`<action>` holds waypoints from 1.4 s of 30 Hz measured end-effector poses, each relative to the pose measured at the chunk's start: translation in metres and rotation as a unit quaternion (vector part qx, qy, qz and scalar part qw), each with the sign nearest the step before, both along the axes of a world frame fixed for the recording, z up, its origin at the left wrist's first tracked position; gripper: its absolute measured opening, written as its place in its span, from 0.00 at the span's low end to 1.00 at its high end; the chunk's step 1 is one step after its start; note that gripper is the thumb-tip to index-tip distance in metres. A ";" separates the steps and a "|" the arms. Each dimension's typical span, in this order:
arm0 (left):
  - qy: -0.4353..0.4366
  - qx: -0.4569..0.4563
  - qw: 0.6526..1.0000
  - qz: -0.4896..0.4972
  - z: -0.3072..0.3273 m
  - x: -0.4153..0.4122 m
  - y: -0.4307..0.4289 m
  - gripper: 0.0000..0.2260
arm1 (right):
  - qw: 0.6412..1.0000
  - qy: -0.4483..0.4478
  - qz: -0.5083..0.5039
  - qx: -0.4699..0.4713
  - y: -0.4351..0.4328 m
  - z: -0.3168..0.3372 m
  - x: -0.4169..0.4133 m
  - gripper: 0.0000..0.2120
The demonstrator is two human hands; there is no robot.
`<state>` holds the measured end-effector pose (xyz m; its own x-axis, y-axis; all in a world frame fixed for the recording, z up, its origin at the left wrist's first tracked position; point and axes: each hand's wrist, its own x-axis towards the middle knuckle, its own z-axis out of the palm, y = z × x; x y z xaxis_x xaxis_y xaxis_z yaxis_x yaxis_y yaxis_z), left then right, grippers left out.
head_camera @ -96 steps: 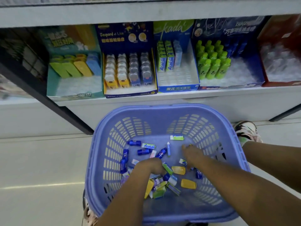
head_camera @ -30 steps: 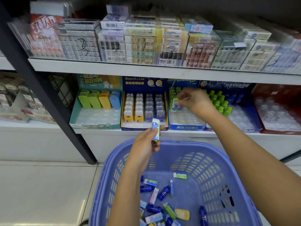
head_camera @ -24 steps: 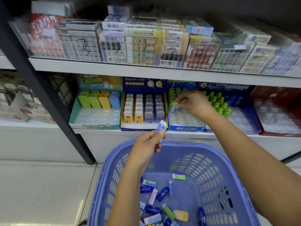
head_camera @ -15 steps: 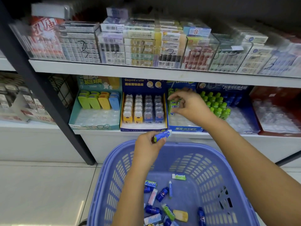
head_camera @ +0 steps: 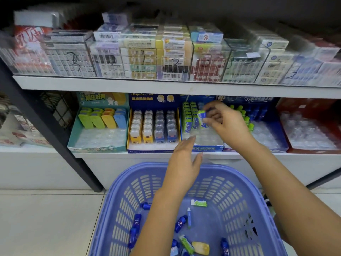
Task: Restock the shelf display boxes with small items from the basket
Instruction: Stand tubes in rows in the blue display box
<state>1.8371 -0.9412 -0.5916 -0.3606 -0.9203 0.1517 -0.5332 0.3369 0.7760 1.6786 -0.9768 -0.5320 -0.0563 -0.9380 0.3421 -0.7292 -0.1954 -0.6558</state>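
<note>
A purple basket (head_camera: 245, 183) stands below the shelf with several small items in it, among them blue tubes (head_camera: 180, 223), a green packet (head_camera: 199, 203) and a yellow piece (head_camera: 201, 248). My left hand (head_camera: 186, 161) hovers over the basket's far rim, fingers straight, holding nothing. Over the blue display box (head_camera: 204, 149), my right hand (head_camera: 227, 124) pinches a small blue item (head_camera: 210, 109), blurred, right behind the upright green and blue packets (head_camera: 191, 119) in that box.
On the same shelf, a teal box (head_camera: 97, 148) stands to the left, then a box of small yellow and blue cases (head_camera: 153, 126). Green bottles (head_camera: 247, 119) and a red box (head_camera: 310, 126) are on the right. A black upright (head_camera: 55, 137) crosses at left.
The small blue item that my left hand held above the basket is now in my right hand's fingertips at the blue display box. My left hand has opened and holds nothing.
</note>
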 end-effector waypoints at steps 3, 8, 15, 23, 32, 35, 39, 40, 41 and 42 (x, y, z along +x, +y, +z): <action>-0.079 -0.020 0.997 -0.004 -0.010 -0.011 0.006 0.26 | 0.999 -0.050 -0.012 -0.019 -0.012 -0.013 -0.006 0.11; -0.087 -0.038 0.995 0.009 -0.016 -0.017 0.006 0.27 | 0.997 -0.072 -0.003 0.002 -0.027 -0.036 -0.006 0.08; -0.084 -0.042 0.996 0.011 -0.017 -0.016 0.003 0.27 | 0.998 -0.065 0.000 0.003 -0.034 -0.045 -0.007 0.08; -0.081 -0.044 0.996 0.000 -0.022 -0.014 0.000 0.27 | 0.999 0.049 0.008 0.019 -0.034 -0.042 -0.007 0.09; 0.020 -0.054 0.998 -0.036 -0.028 0.005 0.000 0.22 | 0.954 0.290 -0.021 0.078 -0.016 -0.019 0.005 0.17; 0.100 -0.066 0.992 0.032 -0.041 0.014 0.008 0.14 | 0.968 0.233 -0.064 0.074 0.007 -0.018 0.017 0.18; -0.061 0.073 0.995 -0.004 -0.086 0.028 0.013 0.09 | 0.920 0.271 0.028 0.282 0.035 -0.059 0.041 0.13; -0.129 0.112 0.985 -0.027 -0.101 0.033 0.015 0.10 | 0.894 0.296 0.055 0.332 0.042 -0.078 0.045 0.13; -0.188 0.151 0.969 -0.048 -0.118 0.039 0.019 0.11 | 0.868 0.310 0.072 0.380 0.049 -0.102 0.047 0.13; -0.235 0.192 0.950 -0.067 -0.134 0.046 0.024 0.13 | 0.847 0.313 0.080 0.423 0.056 -0.127 0.045 0.13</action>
